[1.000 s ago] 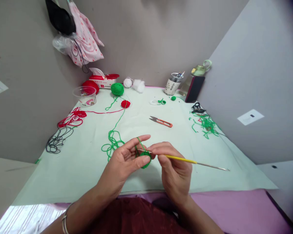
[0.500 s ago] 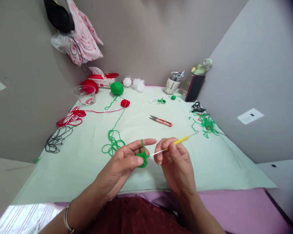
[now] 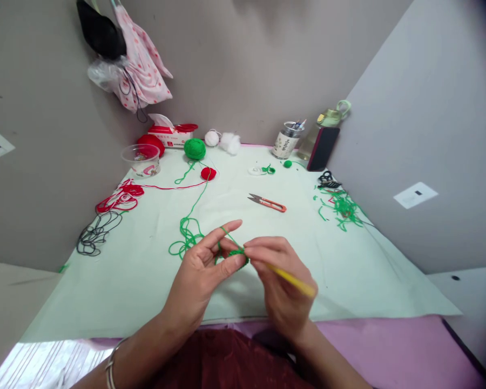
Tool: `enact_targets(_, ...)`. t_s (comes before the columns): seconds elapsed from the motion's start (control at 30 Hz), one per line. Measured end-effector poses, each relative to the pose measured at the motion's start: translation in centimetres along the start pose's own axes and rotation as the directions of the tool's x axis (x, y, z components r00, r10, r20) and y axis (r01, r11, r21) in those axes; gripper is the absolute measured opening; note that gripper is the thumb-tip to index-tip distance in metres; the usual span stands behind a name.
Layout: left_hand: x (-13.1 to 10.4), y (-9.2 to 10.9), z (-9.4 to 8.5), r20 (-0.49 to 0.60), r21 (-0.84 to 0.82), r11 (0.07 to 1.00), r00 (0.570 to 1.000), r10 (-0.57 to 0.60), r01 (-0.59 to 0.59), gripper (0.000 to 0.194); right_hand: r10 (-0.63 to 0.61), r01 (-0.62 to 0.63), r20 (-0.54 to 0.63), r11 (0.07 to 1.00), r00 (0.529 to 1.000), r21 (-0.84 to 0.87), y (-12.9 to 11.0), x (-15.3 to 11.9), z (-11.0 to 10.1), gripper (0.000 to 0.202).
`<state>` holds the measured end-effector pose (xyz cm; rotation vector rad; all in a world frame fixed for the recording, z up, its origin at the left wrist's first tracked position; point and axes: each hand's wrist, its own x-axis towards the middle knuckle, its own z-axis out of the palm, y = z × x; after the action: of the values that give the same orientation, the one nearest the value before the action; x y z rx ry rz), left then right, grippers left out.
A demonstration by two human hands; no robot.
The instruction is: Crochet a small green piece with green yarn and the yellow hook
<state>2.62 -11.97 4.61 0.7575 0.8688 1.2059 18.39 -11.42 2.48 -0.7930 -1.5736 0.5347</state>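
Observation:
My left hand point(image 3: 204, 267) pinches a small piece of green crochet work point(image 3: 238, 253) between thumb and fingers, and green yarn loops over its raised index finger. In my right hand point(image 3: 285, 286) is a crochet hook with a yellow handle point(image 3: 291, 280), its handle slanting down to the right. The right fingertips meet the edge of the green piece, so the hook's metal tip is hidden. Loose green yarn point(image 3: 189, 237) lies beyond my left hand and runs back past a small red ball point(image 3: 208, 173) to a green yarn ball point(image 3: 195, 148).
Orange-handled thread snips point(image 3: 267, 203) lie mid-table. Green yarn scraps point(image 3: 345, 205) are at right, below a phone point(image 3: 323, 149) leaning on a bottle. Red yarn point(image 3: 123, 195), dark cord point(image 3: 97, 235) and a clear plastic tub point(image 3: 143, 162) stand along the left side.
My right hand has turned over, so the hook's yellow handle now points down toward me instead of up and right. Its fingers closed in on the green piece. The left index finger shifted left.

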Motion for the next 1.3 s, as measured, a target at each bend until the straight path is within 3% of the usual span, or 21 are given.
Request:
enact_targets(0.07,0.0,0.0,0.2,0.031,-0.088,0.993,0.997,-0.075,0.077,0.052,-0.142,0.142,0.014,0.973,0.990,-0.181,0.0,-0.2,-0.2,0.031)
enact_targets(0.13,0.2,0.3,0.2,0.068,-0.147,0.977,0.987,-0.146,0.155,0.050,-0.152,0.147,-0.018,0.976,0.988,-0.164,-0.1,-0.1,-0.4,0.029)
enact_targets(0.2,0.4,0.7,0.1,0.046,-0.140,0.978,0.987,-0.151,0.156,0.044,-0.007,0.009,-0.094,1.000,0.996,0.023,-0.3,0.3,-0.6,0.022)
enact_targets(0.3,0.5,0.9,0.2,-0.020,-0.062,0.997,0.999,-0.049,0.048,0.038,0.207,-0.174,-0.082,0.938,0.975,0.301,-0.4,1.0,-0.3,0.019)
enact_targets(0.4,0.3,0.6,0.4,0.004,-0.016,1.000,1.000,-0.007,0.007,0.040,0.227,-0.205,-0.021,0.912,0.974,0.356,-0.1,1.1,0.2,0.015)
enact_targets(0.53,0.2,0.5,0.1,0.105,-0.022,0.996,0.991,-0.085,0.088,0.037,0.285,-0.257,-0.014,0.882,0.958,0.396,0.4,1.1,0.3,0.013)
enact_targets(0.7,0.7,0.7,-0.9,0.222,-0.083,0.983,0.965,-0.139,0.161,0.048,0.392,-0.367,0.086,0.730,0.916,0.577,0.4,1.7,0.2,0.012)
enact_targets(0.87,0.8,0.7,-1.3,0.264,-0.026,0.995,0.961,-0.086,0.097,0.051,0.462,-0.441,0.147,0.631,0.875,0.638,0.2,2.0,0.3,0.019)
enact_targets(1.1,0.4,1.3,-1.3,0.209,0.169,0.985,0.978,0.008,-0.044,0.046,0.462,-0.446,0.131,0.683,0.877,0.579,-0.1,2.3,-0.1,0.029)
enact_targets(1.3,0.2,1.2,-1.5,0.159,0.198,0.979,0.987,0.023,-0.054,0.040,0.375,-0.381,0.123,0.762,0.919,0.523,0.1,2.1,-0.8,0.026)
